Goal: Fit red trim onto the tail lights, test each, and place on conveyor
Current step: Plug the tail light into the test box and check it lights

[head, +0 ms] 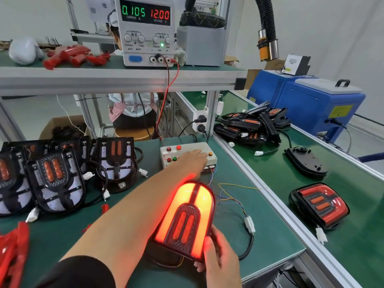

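Observation:
A tail light with red trim glows red and orange in front of me on the green bench mat. My right hand grips its near right corner. My left hand reaches across to the white test box and lies flat over its buttons. A finished unlit tail light lies on the conveyor at the right, and one more lies face down beyond it. Several untrimmed tail lights stand at the left. Loose red trim pieces lie at the near left.
The power supply on the upper shelf reads 0.105 A and 12.00 V. More red trim lies on that shelf. A heap of black housings sits at the conveyor's far end beside a blue machine. A person sits behind the bench.

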Demonstrator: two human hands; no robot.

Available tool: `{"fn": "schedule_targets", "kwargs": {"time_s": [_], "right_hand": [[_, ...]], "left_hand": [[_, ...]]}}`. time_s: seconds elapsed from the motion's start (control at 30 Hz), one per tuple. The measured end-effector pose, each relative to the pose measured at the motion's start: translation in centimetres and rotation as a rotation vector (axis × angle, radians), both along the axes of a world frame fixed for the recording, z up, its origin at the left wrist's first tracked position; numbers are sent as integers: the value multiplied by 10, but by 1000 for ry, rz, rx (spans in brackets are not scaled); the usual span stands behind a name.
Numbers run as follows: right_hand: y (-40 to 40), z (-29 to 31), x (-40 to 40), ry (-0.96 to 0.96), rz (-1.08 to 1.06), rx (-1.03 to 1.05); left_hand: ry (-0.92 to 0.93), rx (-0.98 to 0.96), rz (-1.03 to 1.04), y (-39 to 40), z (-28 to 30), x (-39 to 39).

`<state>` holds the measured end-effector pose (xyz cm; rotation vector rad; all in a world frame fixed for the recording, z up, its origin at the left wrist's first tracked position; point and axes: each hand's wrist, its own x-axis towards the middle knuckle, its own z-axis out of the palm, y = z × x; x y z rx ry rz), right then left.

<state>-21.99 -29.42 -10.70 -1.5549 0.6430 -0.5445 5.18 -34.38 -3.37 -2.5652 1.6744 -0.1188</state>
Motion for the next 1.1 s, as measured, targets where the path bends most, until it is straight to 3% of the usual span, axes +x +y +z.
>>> {"fn": "schedule_targets", "kwargs": {"time_s": [0.23, 0.47, 0.63, 0.8, 0.93, 1.1], "right_hand": [[2, 5, -2, -5, 4, 17], [3, 10, -5, -13, 55, 87], [0, 13, -3, 17, 68, 142], [0, 22, -2, 55, 102, 145], [-1, 30, -3, 88, 122, 104], [1, 25, -19, 186, 10, -201]], "left_hand": [[93, 43, 18, 3, 4, 1], [372, -315, 38, 15, 16, -30], [486, -337, -56, 31, 17, -60], [413, -354, -193, 34, 25, -85], [290, -183, -332, 21, 27, -111], [16, 24, -387, -1, 10, -135]]}}
